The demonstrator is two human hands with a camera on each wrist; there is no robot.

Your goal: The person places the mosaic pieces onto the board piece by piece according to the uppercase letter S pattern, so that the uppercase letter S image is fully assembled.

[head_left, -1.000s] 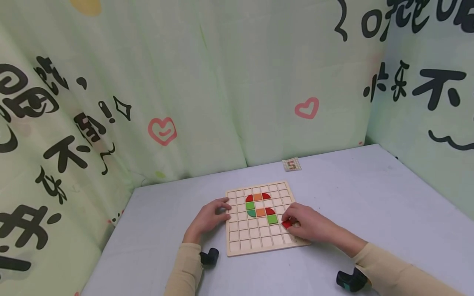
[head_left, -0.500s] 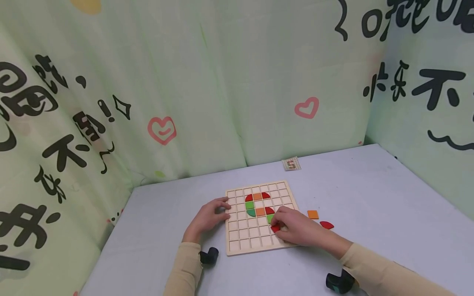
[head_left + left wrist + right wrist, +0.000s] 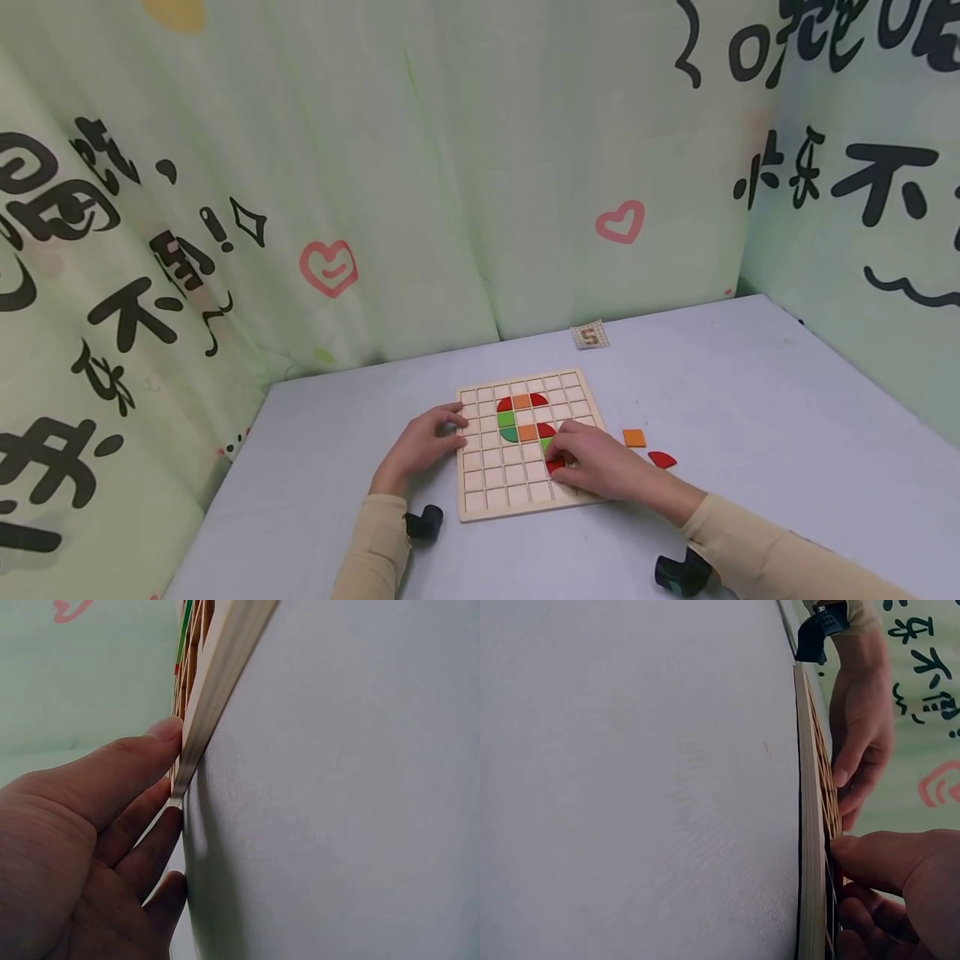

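Pale tabletop [image 3: 735, 383] bore a gridded board [image 3: 495, 480] beside the left hand [image 3: 422, 443], fingers apart at its edge. Right hand [image 3: 596, 460], forearm [image 3: 750, 537] slanting inward, pinched a red piece [image 3: 554, 467] at its fingertips.

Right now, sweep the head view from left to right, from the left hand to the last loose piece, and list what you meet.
Left hand → gridded wooden board → loose orange square → loose red curved piece. Left out for overlap: the right hand and the small card.
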